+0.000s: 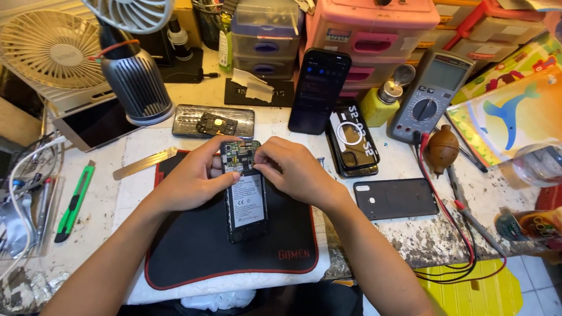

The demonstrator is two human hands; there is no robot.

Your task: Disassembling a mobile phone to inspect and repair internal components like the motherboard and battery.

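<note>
**Steadily working at the top of an opened phone**

Right now the left hand (193, 178) is bracing the opened phone (244, 190), fingers closed against its left edge, while it is lying flat on the black mat (193, 246). The right hand (293, 169) is pinching thumb and fingertips together at the exposed board near the phone's upper end; what they are gripping is too small to tell. Judging from this, keeping the phone pinned flat and the pinch light is mattering most, since the battery (246, 201) is sitting just below.
</note>
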